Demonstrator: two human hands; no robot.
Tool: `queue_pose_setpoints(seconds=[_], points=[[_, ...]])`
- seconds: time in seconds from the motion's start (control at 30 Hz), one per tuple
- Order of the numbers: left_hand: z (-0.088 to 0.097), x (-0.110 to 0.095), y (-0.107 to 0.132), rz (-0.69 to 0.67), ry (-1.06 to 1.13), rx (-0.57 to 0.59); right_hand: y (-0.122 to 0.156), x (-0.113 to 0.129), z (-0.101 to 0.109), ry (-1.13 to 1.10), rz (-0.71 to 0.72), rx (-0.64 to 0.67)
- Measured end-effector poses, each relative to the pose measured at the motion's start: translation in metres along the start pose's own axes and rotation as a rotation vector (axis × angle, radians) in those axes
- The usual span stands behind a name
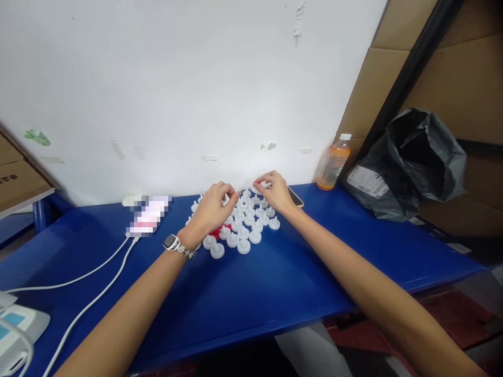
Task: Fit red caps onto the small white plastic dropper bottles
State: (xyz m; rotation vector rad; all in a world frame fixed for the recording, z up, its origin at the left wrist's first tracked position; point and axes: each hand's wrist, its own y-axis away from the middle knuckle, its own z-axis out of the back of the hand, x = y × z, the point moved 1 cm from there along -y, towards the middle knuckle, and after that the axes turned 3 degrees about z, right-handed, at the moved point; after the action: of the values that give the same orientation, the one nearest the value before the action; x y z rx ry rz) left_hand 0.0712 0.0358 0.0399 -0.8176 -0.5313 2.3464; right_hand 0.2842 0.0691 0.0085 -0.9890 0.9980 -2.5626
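Observation:
Many white round nozzle caps (243, 246), each with a thin upright spout, stand in a cluster on the blue table. Small red pieces (217, 232) lie in a pile among them, partly covered by my left forearm and wrist. My left hand (218, 204) is over the left of the cluster, thumb and fingertips drawn together; I cannot make out what they hold. At the back right of the cluster, my right hand (274, 191) pinches a small red piece (257, 183) between thumb and fingers. A white nozzle cap shows right by those fingertips.
A phone (295, 197) lies behind my right wrist. Farther right stand an orange drink bottle (333, 162) and a grey plastic bag (412, 167). On the left, a lit phone (147, 217) has white cables (98, 293) running to a white device (23, 330). A white wall rises behind.

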Motion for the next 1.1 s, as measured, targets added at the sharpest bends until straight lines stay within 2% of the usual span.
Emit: queue_pose_setpoints(seconds=[0.07,0.13,0.27,0.4,0.53,0.63,0.73,0.9,0.97,1.03,1.1], points=[[0.008,0.000,0.010,-0.005,0.034,-0.013,0.014,0.024,0.003,-0.157,0.145,0.010],[0.014,0.003,0.021,0.002,0.056,-0.014,0.029,0.048,0.000,-0.273,0.220,0.101],[0.024,0.014,0.043,0.011,0.079,0.000,0.047,0.083,-0.015,-0.351,0.234,0.189],[0.029,0.018,0.055,-0.029,-0.007,0.053,0.054,0.101,-0.027,-0.395,0.201,0.240],[0.027,0.008,0.059,-0.068,-0.146,0.105,0.060,0.108,-0.027,-0.310,0.197,0.263],[0.025,0.002,0.060,-0.097,-0.272,0.081,0.065,0.110,-0.024,-0.216,0.195,0.248],[0.026,0.005,0.060,-0.074,-0.294,0.047,0.071,0.112,-0.023,-0.238,0.204,0.232],[0.028,0.012,0.058,-0.008,-0.075,-0.001,0.079,0.111,-0.021,-0.347,0.259,0.228],[0.030,0.012,0.057,0.064,0.036,-0.091,0.078,0.107,-0.019,-0.299,0.288,0.183],[0.035,0.015,0.057,0.178,0.141,-0.210,0.075,0.100,-0.014,-0.235,0.248,0.109],[0.038,0.022,0.057,0.242,0.194,-0.240,0.071,0.093,-0.009,-0.200,0.151,0.048]])
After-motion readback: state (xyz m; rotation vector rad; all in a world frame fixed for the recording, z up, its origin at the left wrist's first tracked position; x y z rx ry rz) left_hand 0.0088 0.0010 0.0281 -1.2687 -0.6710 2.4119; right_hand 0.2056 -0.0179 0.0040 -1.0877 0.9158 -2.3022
